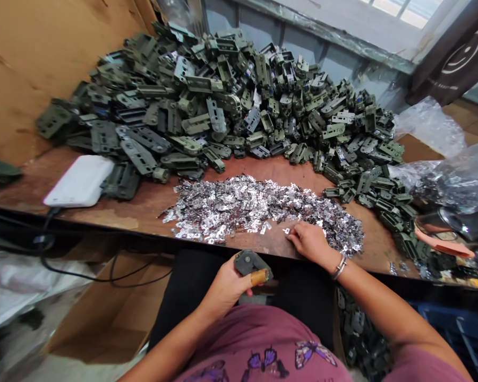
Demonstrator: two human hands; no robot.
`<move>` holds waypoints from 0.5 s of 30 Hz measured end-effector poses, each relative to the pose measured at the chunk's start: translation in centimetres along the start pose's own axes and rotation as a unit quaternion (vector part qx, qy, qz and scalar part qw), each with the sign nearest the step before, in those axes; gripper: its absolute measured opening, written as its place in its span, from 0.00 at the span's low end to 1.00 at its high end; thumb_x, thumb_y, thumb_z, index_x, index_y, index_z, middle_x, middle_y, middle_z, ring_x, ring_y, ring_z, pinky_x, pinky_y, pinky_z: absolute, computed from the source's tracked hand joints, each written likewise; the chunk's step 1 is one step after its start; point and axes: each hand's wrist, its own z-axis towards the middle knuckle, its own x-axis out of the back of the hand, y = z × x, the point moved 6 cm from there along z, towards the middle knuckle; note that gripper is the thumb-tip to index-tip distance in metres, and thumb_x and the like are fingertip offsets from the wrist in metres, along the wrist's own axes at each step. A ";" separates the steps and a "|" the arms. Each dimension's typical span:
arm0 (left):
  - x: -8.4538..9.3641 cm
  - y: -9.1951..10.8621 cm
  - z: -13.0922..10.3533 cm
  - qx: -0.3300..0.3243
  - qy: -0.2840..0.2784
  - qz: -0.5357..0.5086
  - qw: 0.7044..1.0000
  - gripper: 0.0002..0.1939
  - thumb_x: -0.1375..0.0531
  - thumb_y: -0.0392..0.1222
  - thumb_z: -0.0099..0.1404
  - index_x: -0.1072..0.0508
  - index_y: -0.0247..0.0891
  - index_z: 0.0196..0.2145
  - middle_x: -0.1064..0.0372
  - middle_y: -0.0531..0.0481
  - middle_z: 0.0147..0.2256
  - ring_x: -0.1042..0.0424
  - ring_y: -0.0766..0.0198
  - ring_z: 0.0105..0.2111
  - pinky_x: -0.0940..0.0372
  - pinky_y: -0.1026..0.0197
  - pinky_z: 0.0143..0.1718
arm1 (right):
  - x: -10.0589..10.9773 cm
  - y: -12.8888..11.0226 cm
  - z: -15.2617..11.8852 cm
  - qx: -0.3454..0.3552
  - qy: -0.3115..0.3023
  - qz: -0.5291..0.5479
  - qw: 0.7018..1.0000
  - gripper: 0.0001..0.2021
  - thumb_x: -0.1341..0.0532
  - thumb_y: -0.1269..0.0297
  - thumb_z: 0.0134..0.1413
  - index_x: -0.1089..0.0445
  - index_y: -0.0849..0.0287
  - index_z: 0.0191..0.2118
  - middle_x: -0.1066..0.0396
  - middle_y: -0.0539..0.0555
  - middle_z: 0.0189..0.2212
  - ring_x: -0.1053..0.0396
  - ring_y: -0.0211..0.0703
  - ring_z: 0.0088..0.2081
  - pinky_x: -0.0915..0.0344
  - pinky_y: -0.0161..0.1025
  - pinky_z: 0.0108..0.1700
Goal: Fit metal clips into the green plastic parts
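My left hand [231, 281] is closed around a dark green plastic housing [252, 262], held over my lap just off the table's front edge. An orange-brown wrap [259, 277] covers the thumb, which lies across the housing. At the near side of a heap of small silver metal plates [242, 201], my right hand [308, 241] pinches one small metal plate [286, 231] between thumb and fingertips. Behind the heap rises a big pile of green plastic housings [223, 95], many with slots and holes.
On the left of the brown table [115, 217] sits a white box-shaped device [80, 181] with a black cable [75, 273]. Clear plastic bags [458, 175] and an orange-handled tool [442, 244] are at the right. A cardboard box [103, 313] stands below the table.
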 end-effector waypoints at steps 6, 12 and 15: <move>0.1 -0.6 0.9 -0.008 0.021 -0.010 1.000 0.18 0.30 0.44 0.47 0.29 0.37 0.35 0.27 0.51 0.31 0.30 0.64 0.27 0.34 0.65 0.23 | -1.2 1.0 -2.0 0.010 -0.027 0.038 0.999 0.07 0.42 0.66 0.63 0.27 0.60 0.35 0.26 0.55 0.33 0.29 0.42 0.36 0.38 0.35 0.38; -1.0 0.0 1.3 -0.058 0.023 0.025 0.998 0.17 0.30 0.41 0.48 0.29 0.35 0.35 0.25 0.48 0.34 0.27 0.61 0.34 0.32 0.58 0.40 | -1.5 1.7 -2.9 0.038 0.033 0.145 0.988 0.05 0.41 0.71 0.61 0.28 0.59 0.37 0.27 0.55 0.34 0.30 0.42 0.38 0.35 0.36 0.42; -1.5 0.4 1.4 -0.068 0.027 0.068 0.995 0.15 0.31 0.42 0.48 0.30 0.36 0.32 0.26 0.49 0.31 0.28 0.62 0.32 0.34 0.59 0.38 | -1.3 1.3 -3.4 0.049 0.066 0.158 0.984 0.06 0.44 0.71 0.62 0.29 0.59 0.39 0.28 0.55 0.33 0.30 0.41 0.36 0.35 0.36 0.41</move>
